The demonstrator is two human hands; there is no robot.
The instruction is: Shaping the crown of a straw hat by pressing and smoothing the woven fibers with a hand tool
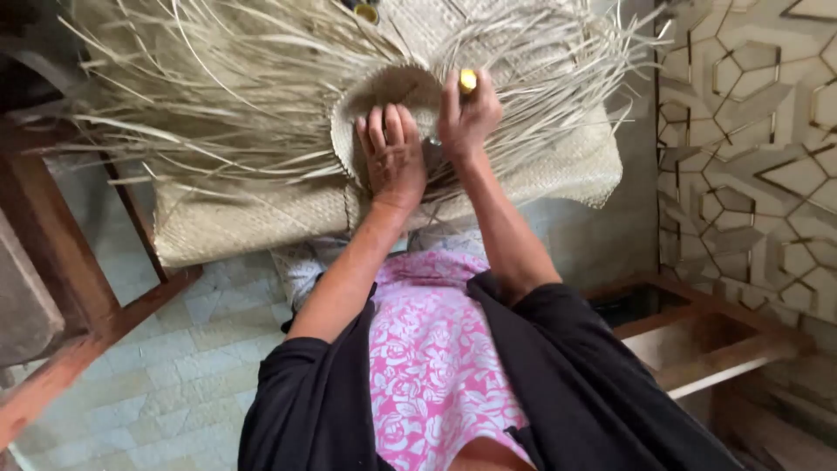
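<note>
The light is soft, diffuse daylight, moderately bright and without hard glare. It falls most strongly on the pale straw weave [261, 105] at the top, which looks slightly washed out, and on the pink cloth [427, 366] below. The black sleeves [575, 375] swallow detail and read as flat dark shapes. The top left corner is dim, nearly black. Shadows are faint; a soft one lies under the left hand [392, 157] and the right hand [466, 113]. The wide lens bends the wooden frame [78, 288] and the patterned wall [750, 174] outward at the edges. Loose strands blur a little; overall sharpness is middling.
</note>
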